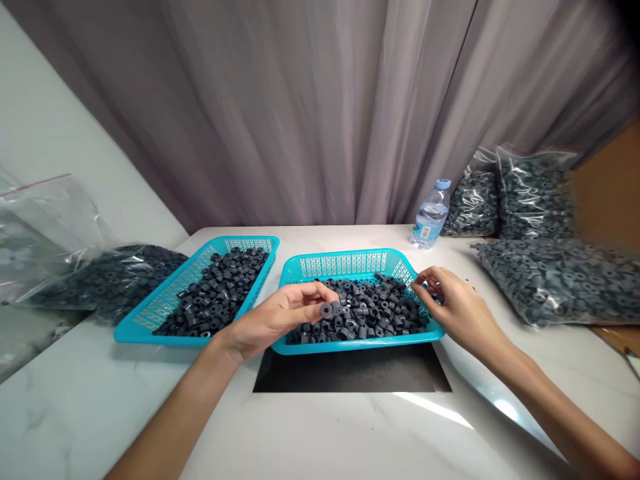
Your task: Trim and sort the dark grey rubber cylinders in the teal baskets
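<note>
Two turquoise plastic baskets hold several small dark grey ring-shaped parts. My left hand (280, 315) hovers over the left front of the right basket (345, 265), pinching a grey ring part (327, 310) at its fingertips. My right hand (453, 300) reaches in at the right rim of the same basket, fingers curled in a pinch above the pile of grey rings (365, 310); what they grip is too small to make out. The left basket (150, 313) lies slantwise beside it, untouched.
A dark mat (350, 370) lies under the right basket on the white marble table. A water bottle (430, 215) stands behind it. Clear bags of grey rings sit at the right (555, 277) and at the left (105, 273). A grey curtain hangs behind.
</note>
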A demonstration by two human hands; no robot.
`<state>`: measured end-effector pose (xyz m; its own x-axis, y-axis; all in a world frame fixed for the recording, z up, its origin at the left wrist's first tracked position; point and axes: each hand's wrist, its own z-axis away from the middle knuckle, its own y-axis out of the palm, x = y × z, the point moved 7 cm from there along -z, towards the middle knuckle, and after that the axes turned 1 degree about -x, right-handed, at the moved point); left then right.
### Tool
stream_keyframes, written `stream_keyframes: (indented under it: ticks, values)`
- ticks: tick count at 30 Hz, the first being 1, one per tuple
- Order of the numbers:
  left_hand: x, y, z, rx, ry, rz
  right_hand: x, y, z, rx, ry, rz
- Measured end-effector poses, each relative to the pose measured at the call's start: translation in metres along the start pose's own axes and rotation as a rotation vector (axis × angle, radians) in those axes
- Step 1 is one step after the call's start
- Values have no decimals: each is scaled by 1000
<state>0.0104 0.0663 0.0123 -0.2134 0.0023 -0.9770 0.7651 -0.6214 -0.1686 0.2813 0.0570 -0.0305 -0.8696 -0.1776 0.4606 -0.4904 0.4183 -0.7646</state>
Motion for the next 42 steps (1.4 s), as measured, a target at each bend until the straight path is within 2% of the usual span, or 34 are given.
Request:
stream_keyframes:
  ticks: [6,8,11,13,14,16,20,24,28,35,37,39,41,42]
  values:
    - [-1,-3,2,4,10,-81,-2,1,0,7,10,7]
    - [-6,-18,7,-49,2,-232,-2,1,0,18,13,12]
    - [-23,-57,21,-275,17,-474,0,0,-1,26,10,15]
    - [-30,-74,29,-361,29,-471,1,-1,-1,30,7,13]
    - [-30,-76,30,-348,27,-417,1,-1,-1,33,5,13]
    - [-22,-66,26,-243,1,-265,1,0,-1,39,-1,18]
    - [-3,-25,10,-32,-70,46,1,0,-1,36,-3,27]
    - [7,5,4,85,-146,227,0,0,-1,35,-3,29]
    - [11,13,5,111,-198,282,0,0,-1,34,-18,38]
    - [13,19,3,132,-188,244,-2,-1,-1,26,-15,45]
    - [9,13,4,112,-164,134,-2,-1,-1,34,-16,39]
    - [3,-10,8,12,-125,-120,-3,-1,-1,34,-14,35]
    - [-5,-52,17,-227,-88,-489,-2,-1,-2,35,-16,28]
    - [-11,-79,25,-403,-73,-674,-1,-1,-2,36,-20,23]
